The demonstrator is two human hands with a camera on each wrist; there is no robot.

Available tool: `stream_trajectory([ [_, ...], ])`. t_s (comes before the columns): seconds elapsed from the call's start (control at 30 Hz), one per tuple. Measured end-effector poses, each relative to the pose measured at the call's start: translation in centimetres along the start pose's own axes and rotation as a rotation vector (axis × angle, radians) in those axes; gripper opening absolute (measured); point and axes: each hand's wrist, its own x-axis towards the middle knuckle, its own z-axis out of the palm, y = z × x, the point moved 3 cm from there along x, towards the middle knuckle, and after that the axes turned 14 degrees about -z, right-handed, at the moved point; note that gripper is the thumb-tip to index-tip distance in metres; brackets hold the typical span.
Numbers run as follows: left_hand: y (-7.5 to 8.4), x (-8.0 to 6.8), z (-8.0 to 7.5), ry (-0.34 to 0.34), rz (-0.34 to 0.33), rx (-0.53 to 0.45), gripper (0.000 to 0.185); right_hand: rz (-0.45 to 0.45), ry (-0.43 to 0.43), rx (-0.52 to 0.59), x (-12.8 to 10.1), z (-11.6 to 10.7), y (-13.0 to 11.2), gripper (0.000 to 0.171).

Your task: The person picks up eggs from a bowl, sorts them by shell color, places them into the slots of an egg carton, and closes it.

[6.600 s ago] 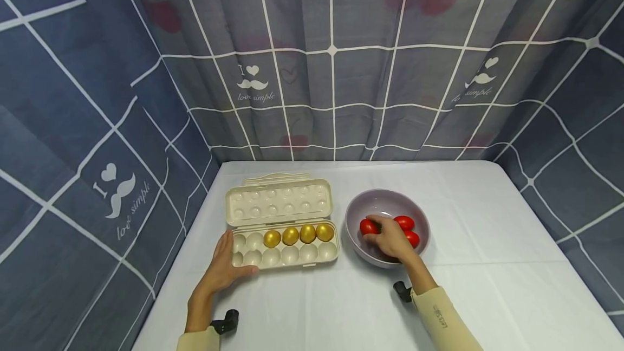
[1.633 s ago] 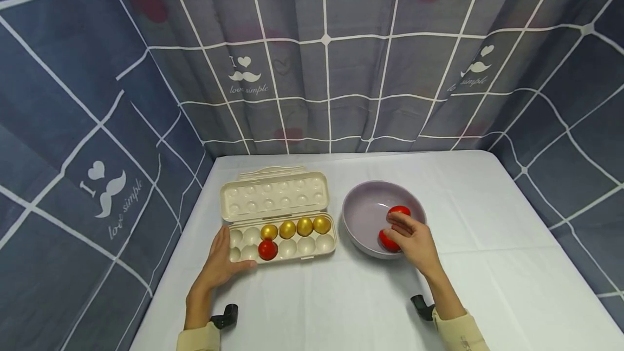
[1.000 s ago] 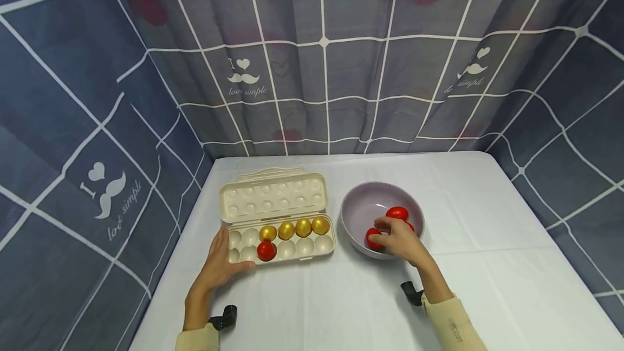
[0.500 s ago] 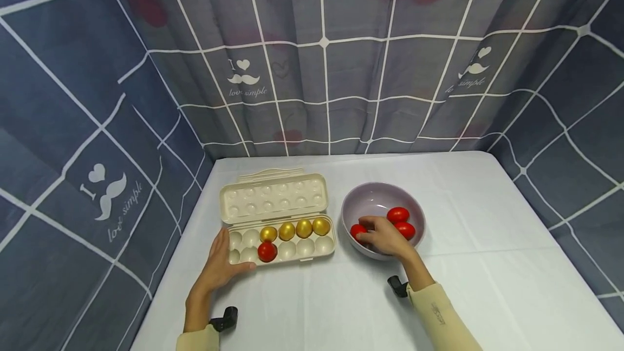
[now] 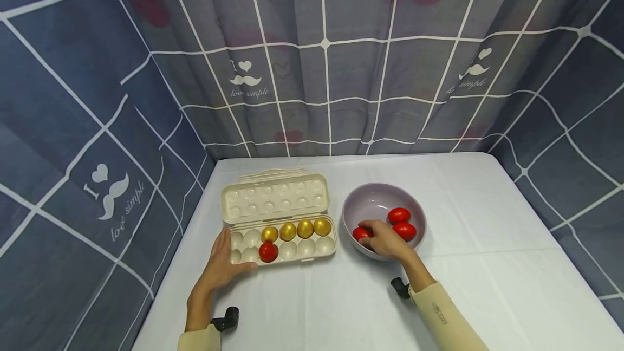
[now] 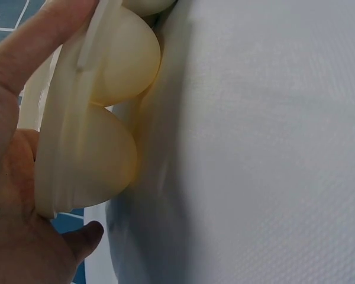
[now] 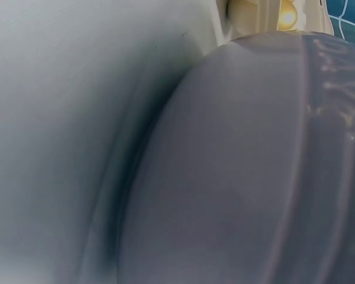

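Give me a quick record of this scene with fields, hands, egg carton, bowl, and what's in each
left hand: rests on the near left corner of the egg carton, thumb along its left end
right hand: reaches into the bowl, fingers on a red egg
carton lid: open, folded back
carton contents: four gold eggs in the far row, one red egg in the near row
bowl contents: three red eggs, counting the one under the fingers
surface: white tablecloth
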Motion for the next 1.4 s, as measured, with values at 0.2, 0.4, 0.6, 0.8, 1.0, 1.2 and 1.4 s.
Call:
stream_trajectory([
  [0.2, 0.0, 0.0, 0.0, -0.006, -0.006, 0.007, 0.132, 0.003, 0.060, 0.011, -0.3, 0.0, 0.2, 0.043],
  [0.4, 0.1, 0.1, -0.2, -0.011, -0.009, 0.017, 0.133, -0.010, 0.157, 0.012, -0.6, -0.4, 0.1, 0.045],
  [0.6, -0.1, 0.1, -0.1, -0.012, -0.013, 0.008, 0.133, -0.040, 0.264, 0.053, -0.9, -0.6, -0.1, 0.039],
  [0.8, -0.2, -0.1, -0.1, -0.009, -0.010, -0.011, 0.132, -0.023, 0.382, 0.153, -1.3, -0.9, -0.2, 0.038],
  [1.0, -0.2, -0.1, -0.2, 0.000, 0.009, -0.021, 0.130, 0.048, 0.519, 0.308, -1.8, -1.5, -0.5, 0.041],
  [1.2, -0.4, -0.2, -0.3, 0.005, 0.009, -0.019, 0.131, 0.001, 0.556, 0.420, -2.3, -2.6, -3.2, 0.039],
  [1.4, -0.3, 0.1, -0.2, 0.002, 0.013, -0.008, 0.131, -0.038, 0.591, 0.482, -2.5, -3.2, -4.5, 0.044],
])
